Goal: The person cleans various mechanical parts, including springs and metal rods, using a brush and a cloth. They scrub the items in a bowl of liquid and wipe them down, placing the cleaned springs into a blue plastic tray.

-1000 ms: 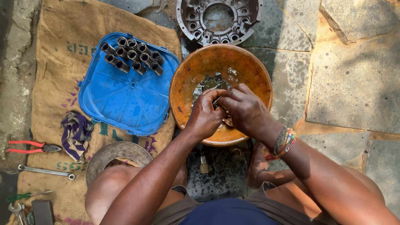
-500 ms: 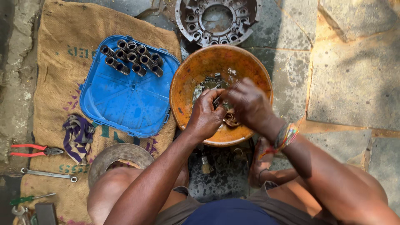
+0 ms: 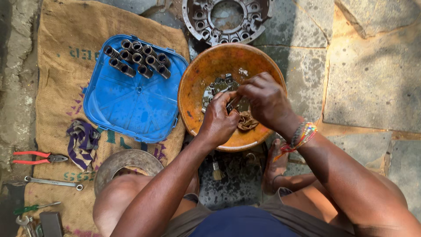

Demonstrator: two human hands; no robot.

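Both forearms reaching forward from the lap, wrists bent down, meeting over an orange bowl (image 3: pixel 199 83). Left hand (image 3: pixel 220 120) curled tight, fingers clenched around a small dark metal part (image 3: pixel 231 104) poking out just above the knuckles. Right hand (image 3: pixel 265 98) arched over from the other side, fingertips pinched onto the same part, palm facing down. Bright beaded bracelets (image 3: pixel 300 135) on the right wrist. Exact shape of the part hard to tell, mostly covered by fingers.

Crumpled brown rag (image 3: pixel 247 121) directly under the grip, between the two hands, lying in the bowl. Pile of small grey metal pieces (image 3: pixel 215 87) just beyond the left fingers, on the bowl floor, wet-looking. Round grey metal housing (image 3: pixel 226 18) farther beyond the bowl, near its far rim.

Left of the grip, just beside the bowl: blue square plastic lid (image 3: pixel 131 105) on a burlap sack (image 3: pixel 61 66), with dark short tubes (image 3: pixel 138 59) lined up in two rows at its far edge. Farther left and nearer the body: purple patterned cloth (image 3: pixel 82 142), red-handled pliers (image 3: pixel 37 157), spanner (image 3: pixel 53 182), green-handled screwdriver (image 3: pixel 36 207). Worn metal disc (image 3: pixel 127 161) beside the left knee. Small brush (image 3: pixel 216 170) on the ground below the bowl, under the left forearm.
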